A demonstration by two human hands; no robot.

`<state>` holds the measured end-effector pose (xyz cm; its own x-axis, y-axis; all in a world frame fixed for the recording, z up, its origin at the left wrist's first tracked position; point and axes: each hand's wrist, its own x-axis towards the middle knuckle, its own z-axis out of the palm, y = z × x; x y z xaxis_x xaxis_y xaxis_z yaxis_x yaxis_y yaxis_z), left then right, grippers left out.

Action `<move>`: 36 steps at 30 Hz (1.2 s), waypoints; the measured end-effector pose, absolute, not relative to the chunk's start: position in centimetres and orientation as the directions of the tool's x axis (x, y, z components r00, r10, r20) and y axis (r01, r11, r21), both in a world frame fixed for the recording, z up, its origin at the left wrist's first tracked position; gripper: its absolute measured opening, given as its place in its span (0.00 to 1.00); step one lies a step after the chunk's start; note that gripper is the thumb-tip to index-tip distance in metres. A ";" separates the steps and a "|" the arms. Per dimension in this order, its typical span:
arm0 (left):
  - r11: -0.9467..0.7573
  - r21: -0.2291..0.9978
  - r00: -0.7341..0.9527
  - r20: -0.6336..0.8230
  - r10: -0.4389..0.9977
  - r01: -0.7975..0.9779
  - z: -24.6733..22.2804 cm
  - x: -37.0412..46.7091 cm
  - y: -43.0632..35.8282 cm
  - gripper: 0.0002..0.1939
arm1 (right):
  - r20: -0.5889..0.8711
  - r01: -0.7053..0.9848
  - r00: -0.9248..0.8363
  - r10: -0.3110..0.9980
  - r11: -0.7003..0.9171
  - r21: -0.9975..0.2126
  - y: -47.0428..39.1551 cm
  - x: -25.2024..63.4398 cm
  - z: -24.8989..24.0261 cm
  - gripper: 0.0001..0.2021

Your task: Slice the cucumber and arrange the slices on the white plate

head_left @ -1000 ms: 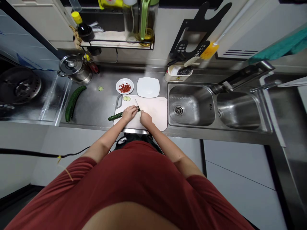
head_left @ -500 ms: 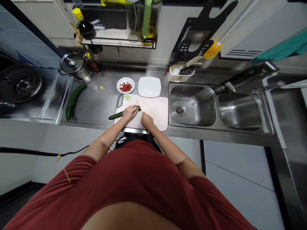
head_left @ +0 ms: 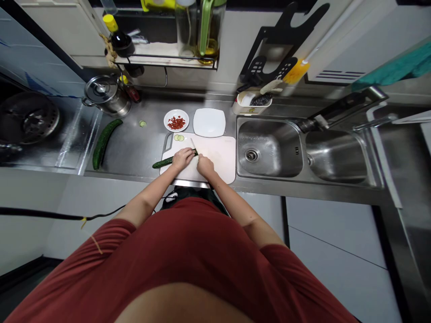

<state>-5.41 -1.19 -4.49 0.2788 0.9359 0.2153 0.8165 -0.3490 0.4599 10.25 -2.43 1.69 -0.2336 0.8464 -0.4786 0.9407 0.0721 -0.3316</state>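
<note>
Steadying cucumber (head_left: pixel 163 163), left hand (head_left: pixel 182 158) unmoved, right hand (head_left: pixel 205 165) and knife (head_left: pixel 193 143) edged forward

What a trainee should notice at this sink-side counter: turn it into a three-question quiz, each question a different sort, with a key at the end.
1. Multiple choice. What does the bare left hand hold?
a) a slim dark-green cucumber
b) a silver metal lidded pot
c) a dark bottle with a yellow cap

2. True or false? The round white plate with small chopped red pieces stands left of the rounded-square white plate.

3. Fill the gap. At the white rectangular cutting board, the knife with a thin, pale blade is held in the ____.

Key: 1 a; 2 true; 3 right hand.
</note>
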 end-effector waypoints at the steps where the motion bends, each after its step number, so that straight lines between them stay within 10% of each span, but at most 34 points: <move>1: -0.347 0.461 0.277 0.214 0.937 0.817 -4.5 -5.4 -1.2 0.15 | -0.482 0.942 -0.230 0.846 0.068 -0.329 -2.6 10.3 1.7 0.14; 36: -0.342 0.473 0.269 0.218 0.938 0.812 -4.5 -5.4 -1.2 0.15 | -0.527 0.957 -0.196 0.827 0.044 -0.288 -3.9 10.8 2.4 0.14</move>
<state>-5.42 -1.21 -4.54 0.2689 0.9382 0.2178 0.8116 -0.3425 0.4733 10.83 -3.89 2.37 -0.1961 0.8272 -0.5266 0.9567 0.0437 -0.2877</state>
